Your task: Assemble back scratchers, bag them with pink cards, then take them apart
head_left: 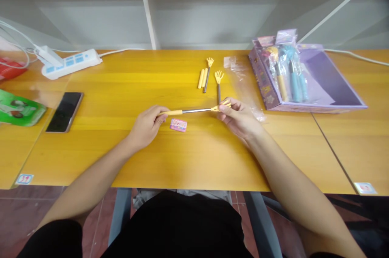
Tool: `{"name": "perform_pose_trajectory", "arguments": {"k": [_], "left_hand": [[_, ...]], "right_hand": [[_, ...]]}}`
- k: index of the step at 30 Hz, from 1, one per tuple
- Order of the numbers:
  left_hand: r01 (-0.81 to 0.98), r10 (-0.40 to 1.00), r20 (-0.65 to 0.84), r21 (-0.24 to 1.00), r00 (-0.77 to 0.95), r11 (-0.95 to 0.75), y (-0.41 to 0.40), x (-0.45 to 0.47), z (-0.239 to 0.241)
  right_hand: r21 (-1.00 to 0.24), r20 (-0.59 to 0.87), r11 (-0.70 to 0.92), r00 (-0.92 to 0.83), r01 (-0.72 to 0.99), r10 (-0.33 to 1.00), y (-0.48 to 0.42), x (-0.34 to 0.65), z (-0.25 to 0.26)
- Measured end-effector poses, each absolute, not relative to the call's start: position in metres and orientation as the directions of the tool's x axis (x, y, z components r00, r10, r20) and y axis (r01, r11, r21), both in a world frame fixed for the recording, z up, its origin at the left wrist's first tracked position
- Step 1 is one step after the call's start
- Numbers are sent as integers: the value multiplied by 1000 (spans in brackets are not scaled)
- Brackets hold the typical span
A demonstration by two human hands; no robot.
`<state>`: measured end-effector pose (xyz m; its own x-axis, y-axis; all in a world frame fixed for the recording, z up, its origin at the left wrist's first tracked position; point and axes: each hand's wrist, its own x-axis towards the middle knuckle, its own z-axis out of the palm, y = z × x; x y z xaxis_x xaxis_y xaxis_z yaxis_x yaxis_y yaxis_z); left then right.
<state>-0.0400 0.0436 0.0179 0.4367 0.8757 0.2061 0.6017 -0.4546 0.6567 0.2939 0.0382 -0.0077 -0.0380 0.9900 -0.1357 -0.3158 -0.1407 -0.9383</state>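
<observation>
A back scratcher with a yellow handle, a metal rod and a yellow hand-shaped head lies level between my hands. My left hand is closed round its handle end. The fingers of my right hand pinch the hand-shaped head. Just beyond my right hand lies a second scratcher head on a metal rod, its lower end partly hidden by the hand. Farther back is another such rod with a head, beside two loose yellow handles. A small pink printed card lies near my left fingertips.
To the right, a purple box holds bagged scratchers with yellow and blue handles. Clear plastic bags lie beside it. At left are a phone, a green packet and a white power strip. Shelf compartments rise behind the table.
</observation>
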Motion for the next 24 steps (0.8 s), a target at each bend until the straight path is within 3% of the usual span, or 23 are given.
{"name": "perform_pose_trajectory", "arguments": {"k": [11, 24], "left_hand": [[594, 855, 129, 667, 503, -449, 34, -33, 12], [608, 862, 119, 662, 492, -438, 31, -30, 9]], "right_hand": [[-952, -159, -204, -204, -226, 966, 29, 284, -14], [-952, -179, -226, -222, -208, 958, 27, 283, -20]]}}
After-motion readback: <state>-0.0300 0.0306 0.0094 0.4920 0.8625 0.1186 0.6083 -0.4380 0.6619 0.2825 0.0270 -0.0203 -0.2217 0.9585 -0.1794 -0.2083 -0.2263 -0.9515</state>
